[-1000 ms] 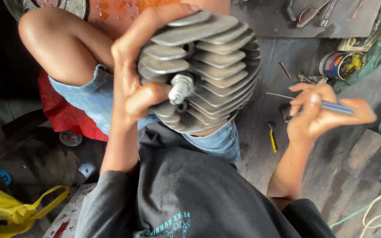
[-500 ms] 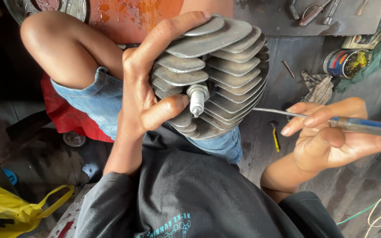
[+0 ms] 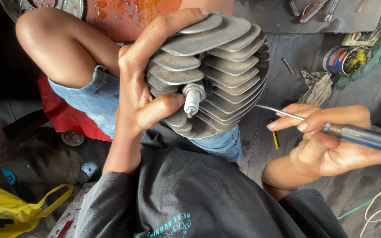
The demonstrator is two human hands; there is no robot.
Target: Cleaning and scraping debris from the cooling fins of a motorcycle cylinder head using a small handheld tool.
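My left hand point(image 3: 144, 83) grips a grey finned engine cylinder head point(image 3: 225, 75), fingers over its top fins and thumb pressed beside the spark plug point(image 3: 192, 99) that sticks out of its middle. My right hand point(image 3: 327, 141) holds a screwdriver point(image 3: 362, 136) with a blue handle; its thin metal shaft points left, the tip close to the lower right edge of the fins. The head hangs above my lap, over my denim shorts and dark shirt.
A paint tin point(image 3: 346, 59) and a crumpled rag point(image 3: 316, 88) lie on the dark floor at the upper right. Pliers and other tools point(image 3: 311, 9) rest on a board at the top. A yellow plastic bag point(image 3: 18, 205) sits at lower left, a red stool point(image 3: 65, 114) under my leg.
The cylinder head has come closer and shifted slightly right in my left hand. My right hand has turned the screwdriver so its shaft tip points toward the fins.
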